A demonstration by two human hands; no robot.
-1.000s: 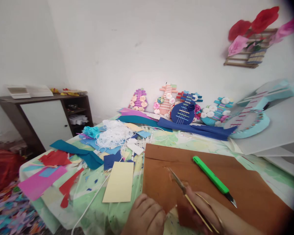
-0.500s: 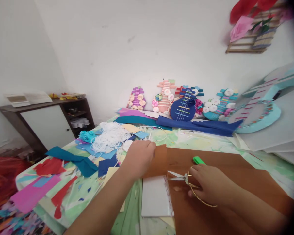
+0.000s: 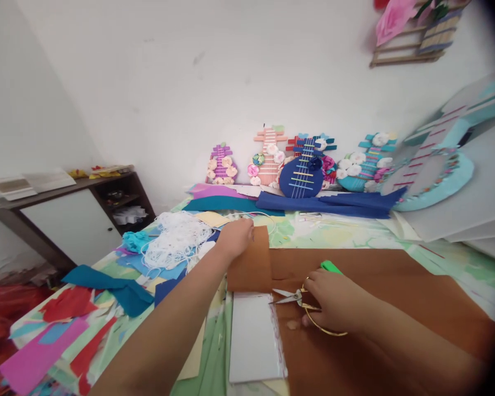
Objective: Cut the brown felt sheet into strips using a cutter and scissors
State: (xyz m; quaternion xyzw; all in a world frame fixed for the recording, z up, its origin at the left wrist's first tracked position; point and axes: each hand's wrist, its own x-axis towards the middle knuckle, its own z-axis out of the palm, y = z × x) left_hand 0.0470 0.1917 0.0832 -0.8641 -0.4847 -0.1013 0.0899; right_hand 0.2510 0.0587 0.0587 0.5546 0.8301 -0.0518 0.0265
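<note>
My left hand [image 3: 238, 237] is closed on the far part of a brown felt-like strip [image 3: 249, 267]. This strip lies over the far end of a white board [image 3: 253, 341], whose right edge looks smeared with glue. In my right hand [image 3: 334, 300] are gold-handled scissors [image 3: 291, 296], blades parted and pointing left beside the strip's near right corner. Under the scissors spreads a large brown sheet [image 3: 379, 269]. A bright green object [image 3: 330, 267] shows just beyond my right fingers; whether I hold it too I cannot tell.
White cord [image 3: 175, 236] lies heaped at left among coloured scraps, including a teal strip [image 3: 111, 286] and a pink piece [image 3: 45, 352]. Decorated lute shapes, one dark blue [image 3: 301, 179], stand along the wall. A large light-blue instrument shape [image 3: 437, 181] leans at right.
My left hand has moved away from me with the brown strip, whose far end now stands higher. The scissors have shifted slightly left. The whole view has turned a little.
</note>
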